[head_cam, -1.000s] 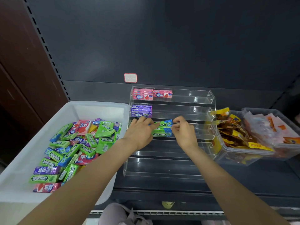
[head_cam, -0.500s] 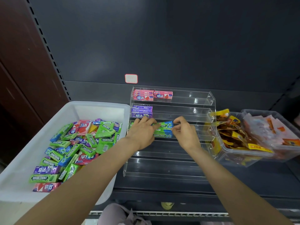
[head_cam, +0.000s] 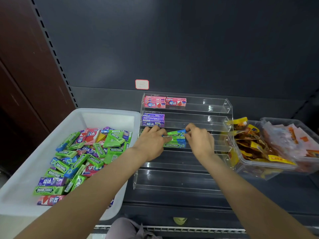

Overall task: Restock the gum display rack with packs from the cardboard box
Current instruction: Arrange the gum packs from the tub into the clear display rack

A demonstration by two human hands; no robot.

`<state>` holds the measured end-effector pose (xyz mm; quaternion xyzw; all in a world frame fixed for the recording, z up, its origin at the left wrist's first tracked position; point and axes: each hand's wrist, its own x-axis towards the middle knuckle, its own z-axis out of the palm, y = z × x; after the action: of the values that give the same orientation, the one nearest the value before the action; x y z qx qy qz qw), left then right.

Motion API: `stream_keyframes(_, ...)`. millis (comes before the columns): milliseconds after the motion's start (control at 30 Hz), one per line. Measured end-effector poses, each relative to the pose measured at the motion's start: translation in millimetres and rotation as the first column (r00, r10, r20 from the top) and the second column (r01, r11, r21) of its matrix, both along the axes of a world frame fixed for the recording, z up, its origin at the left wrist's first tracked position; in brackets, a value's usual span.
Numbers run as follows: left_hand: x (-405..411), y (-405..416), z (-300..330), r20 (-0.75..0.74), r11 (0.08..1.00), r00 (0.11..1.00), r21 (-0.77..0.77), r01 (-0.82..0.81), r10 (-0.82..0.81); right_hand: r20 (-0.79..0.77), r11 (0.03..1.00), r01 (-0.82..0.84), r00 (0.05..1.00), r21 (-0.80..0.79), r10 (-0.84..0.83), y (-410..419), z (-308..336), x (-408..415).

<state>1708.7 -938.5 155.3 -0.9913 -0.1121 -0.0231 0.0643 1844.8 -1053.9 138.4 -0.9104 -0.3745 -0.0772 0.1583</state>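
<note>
A clear acrylic tiered rack (head_cam: 215, 116) stands on the dark shelf. Pink packs (head_cam: 164, 101) fill the left of its top tier and purple packs (head_cam: 153, 119) the left of the second. On the third tier lies a stack of green Doublemint packs (head_cam: 175, 143). My left hand (head_cam: 151, 142) and my right hand (head_cam: 200, 141) pinch the two ends of the top green pack (head_cam: 176, 133), which is slightly tilted. A white bin (head_cam: 107, 118) at the left holds several loose gum packs (head_cam: 82, 157).
Two clear tubs of snack packets (head_cam: 262, 145) stand right of the rack, touching it. A small red-framed price tag (head_cam: 141, 84) is on the back panel. The rack's lower tiers (head_cam: 181, 178) hold nothing. The shelf's front edge runs below the rack.
Both hands stay at the third tier with the green pack between them. They have shifted only slightly, and the pack sits a little lower on the stack.
</note>
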Motion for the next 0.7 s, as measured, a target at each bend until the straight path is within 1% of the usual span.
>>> stream_keyframes(133, -0.4, 2.5, 1.3, -0.013, 1.0, 1.0, -0.017, 0.003, -0.003, 0.204, 0.993, -0.049, 0.976, -0.112, 0.071, -1.5, -1.8, 0.7)
stream_keyframes(233, 0.3, 2.2, 1.9, -0.024, 1.0, 1.0, -0.029, -0.004, 0.003, 0.312, 0.991, -0.08, 0.944, -0.107, 0.11, -4.6, -4.0, -0.1)
stream_keyframes(300, 0.2, 2.3, 2.1, -0.029, 1.0, 1.0, -0.031, -0.006, 0.005, 0.349, 0.985, -0.117, 0.924, -0.127, 0.154, -4.8, -5.4, -2.2)
stream_keyframes(367, 0.0, 2.4, 2.3, -0.033, 1.0, 0.999, -0.027, -0.007, 0.006, 0.396, 0.983, -0.142, 0.901, -0.114, 0.176, -3.6, -6.1, -1.1)
stream_keyframes(433, 0.1, 2.1, 3.2, -0.038, 1.0, 0.999, -0.023, -0.007, 0.006, 0.395, 0.982, -0.146, 0.9, -0.122, 0.183, -3.6, -4.1, -1.3)
stream_keyframes(533, 0.9, 1.9, 4.6, -0.047, 1.0, 0.999, -0.025, -0.01, 0.009, 0.334, 0.974, -0.142, 0.922, -0.179, 0.196, -3.6, -2.4, -0.8)
stream_keyframes(700, 0.0, 2.2, 3.0, -0.039, 0.999, 0.999, -0.037, -0.017, 0.015, 0.277, 0.98, -0.102, 0.95, -0.173, 0.147, -4.0, -4.1, 2.4)
